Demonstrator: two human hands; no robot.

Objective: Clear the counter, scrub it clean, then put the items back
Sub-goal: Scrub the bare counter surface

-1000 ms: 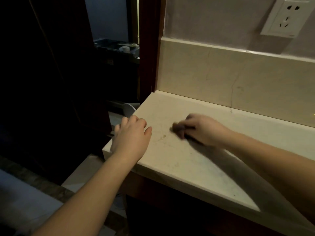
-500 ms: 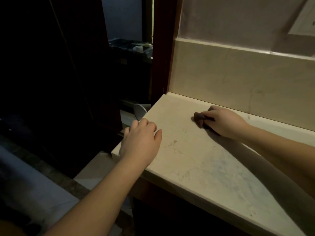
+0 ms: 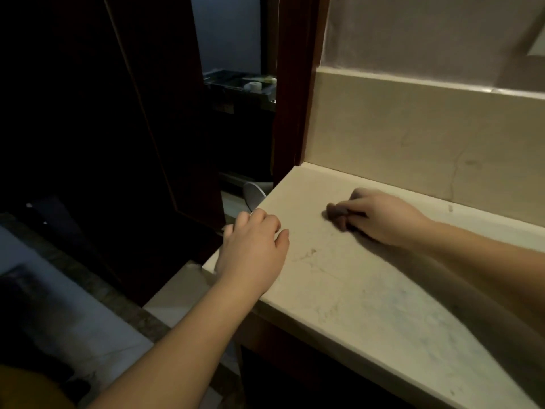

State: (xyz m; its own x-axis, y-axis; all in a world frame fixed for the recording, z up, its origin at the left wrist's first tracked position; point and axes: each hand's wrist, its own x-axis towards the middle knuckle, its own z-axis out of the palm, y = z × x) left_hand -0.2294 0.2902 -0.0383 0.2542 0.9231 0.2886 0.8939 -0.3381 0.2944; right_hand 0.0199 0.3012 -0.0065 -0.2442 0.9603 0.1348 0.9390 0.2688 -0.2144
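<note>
While we lean over the counter (image 3: 368, 290), our left hand (image 3: 253, 249) lies flat, fingers loose, at nine o'clock, right hand (image 3: 383, 216) pinching a dark scrubber (image 3: 336, 215) at twelve.

Your counter (image 3: 368, 290) looks like pale polished stone, smooth with faint veining and a soft sheen. The backsplash (image 3: 413, 137) matches it, matt. The door frame (image 3: 295, 84) is dark, glossy wood.

Blurred, dim view with several things hidden or cut off.
The right hand (image 3: 383, 218) is motion-blurred; a small dark item (image 3: 336, 215) in its grip cannot be identified. The left hand's fingertips (image 3: 236, 225) curl out of sight over the surface (image 3: 368, 290) edge. The right edge crops the surface.
</note>
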